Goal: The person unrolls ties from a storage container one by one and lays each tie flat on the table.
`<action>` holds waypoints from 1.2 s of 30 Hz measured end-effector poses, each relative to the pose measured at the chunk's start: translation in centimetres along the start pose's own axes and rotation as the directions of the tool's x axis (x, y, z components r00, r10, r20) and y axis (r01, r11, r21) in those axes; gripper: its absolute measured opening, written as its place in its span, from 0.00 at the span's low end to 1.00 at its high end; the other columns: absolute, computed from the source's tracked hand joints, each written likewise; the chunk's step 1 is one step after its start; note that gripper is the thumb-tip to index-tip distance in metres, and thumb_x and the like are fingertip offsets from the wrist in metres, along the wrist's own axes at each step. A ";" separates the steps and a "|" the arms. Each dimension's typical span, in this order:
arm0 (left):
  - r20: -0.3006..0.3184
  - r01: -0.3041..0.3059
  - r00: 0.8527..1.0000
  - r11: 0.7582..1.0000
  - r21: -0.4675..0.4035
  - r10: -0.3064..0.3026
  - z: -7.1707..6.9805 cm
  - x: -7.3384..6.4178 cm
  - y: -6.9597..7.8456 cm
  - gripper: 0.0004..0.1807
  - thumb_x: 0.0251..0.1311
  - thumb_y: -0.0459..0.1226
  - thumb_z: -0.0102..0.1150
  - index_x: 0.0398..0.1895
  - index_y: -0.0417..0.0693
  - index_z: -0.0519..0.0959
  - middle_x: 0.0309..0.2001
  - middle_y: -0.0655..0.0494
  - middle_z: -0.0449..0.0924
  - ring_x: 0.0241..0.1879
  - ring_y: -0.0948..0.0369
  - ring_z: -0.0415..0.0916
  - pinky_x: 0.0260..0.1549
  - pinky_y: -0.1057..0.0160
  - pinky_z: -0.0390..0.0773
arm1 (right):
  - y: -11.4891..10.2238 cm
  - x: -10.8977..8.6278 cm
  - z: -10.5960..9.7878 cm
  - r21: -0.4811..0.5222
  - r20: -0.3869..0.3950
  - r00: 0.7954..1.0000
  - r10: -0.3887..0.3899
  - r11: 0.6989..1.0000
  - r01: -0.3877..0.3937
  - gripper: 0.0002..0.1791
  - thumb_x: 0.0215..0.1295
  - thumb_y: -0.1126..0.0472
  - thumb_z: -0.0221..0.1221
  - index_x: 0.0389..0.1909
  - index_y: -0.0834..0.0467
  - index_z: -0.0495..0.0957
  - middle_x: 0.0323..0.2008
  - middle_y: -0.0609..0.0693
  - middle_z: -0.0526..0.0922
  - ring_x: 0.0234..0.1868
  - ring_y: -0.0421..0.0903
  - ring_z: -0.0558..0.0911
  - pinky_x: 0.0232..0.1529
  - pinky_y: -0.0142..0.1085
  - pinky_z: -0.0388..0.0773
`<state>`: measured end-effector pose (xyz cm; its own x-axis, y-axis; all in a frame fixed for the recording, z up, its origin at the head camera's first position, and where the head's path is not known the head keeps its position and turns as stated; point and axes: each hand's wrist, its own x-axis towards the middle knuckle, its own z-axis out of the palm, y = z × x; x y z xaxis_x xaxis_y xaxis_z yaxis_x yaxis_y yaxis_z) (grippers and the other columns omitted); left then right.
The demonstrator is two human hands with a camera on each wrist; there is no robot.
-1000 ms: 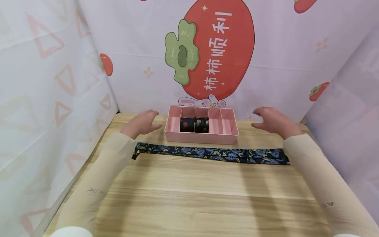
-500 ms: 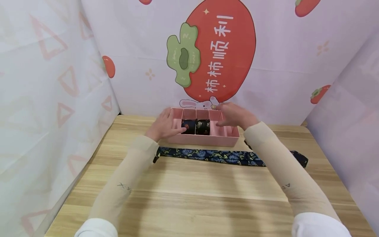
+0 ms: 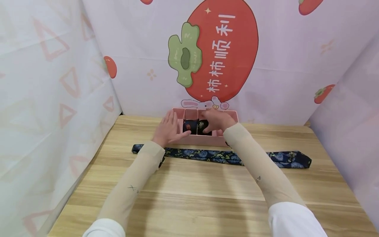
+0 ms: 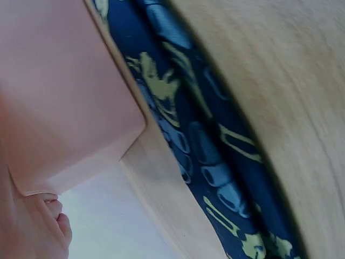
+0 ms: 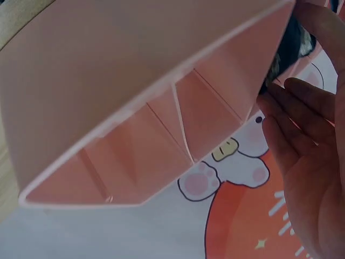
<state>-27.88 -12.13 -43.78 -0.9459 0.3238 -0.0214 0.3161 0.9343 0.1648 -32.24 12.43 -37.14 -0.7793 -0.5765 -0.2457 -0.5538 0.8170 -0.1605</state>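
A pink divided box (image 3: 201, 141) stands at the back of the table. It holds a navy floral roll (image 3: 189, 125) and, to its right, a black floral roll (image 3: 202, 125); both look like rolled-up neckties. My left hand (image 3: 166, 130) lies at the box's left end, fingers straight and thumb stretched over the front rim. My right hand (image 3: 216, 119) reaches into the box over the black roll, thumb in front and fingers behind. In the right wrist view that roll (image 5: 288, 51) shows between thumb and loosely bent fingers of the hand (image 5: 307, 145). The right-hand compartments are partly covered.
A blue patterned necktie (image 3: 204, 154) lies folded lengthwise across the table before the box, passing under both forearms. Close behind the box rises a printed cloth wall (image 3: 130, 85); another cloth wall (image 3: 38, 131) borders the left side. Wooden tabletop (image 3: 189, 197) extends toward me.
Both hands have come inward from either side of the box. The left settled at its left end; the right travelled left across the right compartments to the black roll.
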 end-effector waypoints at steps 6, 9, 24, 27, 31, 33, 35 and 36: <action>-0.007 0.016 1.000 1.000 0.015 -0.016 0.4 0.2 0.0 0.65 0.65 0.77 0.38 0.85 0.34 0.41 0.87 0.40 0.35 0.87 0.46 0.32 0.85 0.50 0.41 | -0.5 1.5 1.1 -0.074 0.026 0.999 0.020 0.997 -0.018 0.32 0.58 0.48 0.78 0.60 0.58 0.82 0.50 0.54 0.88 0.48 0.51 0.84 0.61 0.49 0.85; -0.013 0.018 1.000 0.999 0.028 -0.018 0.6 0.3 0.1 0.65 0.65 0.77 0.39 0.85 0.33 0.41 0.87 0.39 0.36 0.87 0.46 0.32 0.85 0.50 0.42 | -0.5 2.1 1.8 -0.126 0.033 0.999 0.037 0.992 -0.032 0.33 0.57 0.46 0.78 0.59 0.59 0.83 0.48 0.55 0.88 0.46 0.51 0.85 0.60 0.50 0.86; -0.032 0.022 0.999 1.000 0.018 -0.022 0.9 0.5 0.1 0.65 0.65 0.76 0.41 0.84 0.32 0.43 0.87 0.38 0.37 0.87 0.45 0.34 0.85 0.48 0.44 | -0.4 3.9 3.5 -0.219 0.066 0.991 0.120 0.970 -0.103 0.24 0.60 0.51 0.77 0.54 0.59 0.87 0.42 0.57 0.90 0.36 0.51 0.85 0.50 0.49 0.89; -0.026 0.020 0.999 1.000 0.021 -0.020 1.0 0.7 0.2 0.65 0.65 0.76 0.40 0.84 0.32 0.43 0.87 0.38 0.37 0.87 0.45 0.34 0.85 0.48 0.43 | -0.2 4.1 3.8 -0.220 0.059 0.991 0.122 0.970 -0.106 0.22 0.60 0.54 0.76 0.53 0.59 0.87 0.40 0.57 0.90 0.36 0.51 0.85 0.51 0.49 0.89; -0.027 0.017 1.000 0.999 0.031 -0.016 1.1 0.8 0.2 0.64 0.66 0.75 0.40 0.84 0.32 0.43 0.86 0.37 0.38 0.87 0.45 0.34 0.85 0.48 0.44 | -0.3 4.2 4.1 -0.228 0.035 0.993 0.113 0.968 -0.102 0.21 0.61 0.55 0.76 0.54 0.59 0.87 0.41 0.57 0.90 0.37 0.52 0.85 0.52 0.49 0.89; -0.028 0.021 0.999 0.999 0.040 -0.020 1.1 0.8 0.2 0.64 0.66 0.75 0.40 0.84 0.32 0.43 0.86 0.38 0.38 0.87 0.45 0.34 0.85 0.48 0.44 | -0.4 4.3 4.3 -0.230 0.017 0.994 0.105 0.968 -0.098 0.22 0.61 0.55 0.75 0.54 0.59 0.87 0.41 0.57 0.90 0.37 0.52 0.85 0.53 0.50 0.88; -0.032 0.023 0.999 0.999 0.044 -0.021 1.1 0.8 0.2 0.64 0.66 0.75 0.40 0.84 0.32 0.44 0.86 0.38 0.39 0.87 0.44 0.35 0.85 0.48 0.44 | -0.5 4.3 4.4 -0.224 0.006 0.995 0.100 0.970 -0.096 0.21 0.61 0.55 0.75 0.54 0.58 0.87 0.41 0.57 0.90 0.37 0.52 0.85 0.52 0.50 0.89; -0.035 0.021 0.999 0.999 0.044 -0.020 1.1 0.8 0.3 0.63 0.66 0.75 0.41 0.84 0.32 0.44 0.86 0.37 0.39 0.87 0.44 0.35 0.85 0.48 0.45 | -0.5 4.3 4.5 -0.223 0.000 0.995 0.099 0.970 -0.096 0.22 0.61 0.55 0.76 0.54 0.58 0.87 0.41 0.57 0.90 0.37 0.51 0.85 0.53 0.50 0.89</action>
<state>-28.43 -11.49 -44.84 -0.9540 0.2997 0.0103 0.2987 0.9467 0.1209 -34.03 9.61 -42.42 -0.8301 -0.4928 -0.2607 -0.5275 0.8457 0.0811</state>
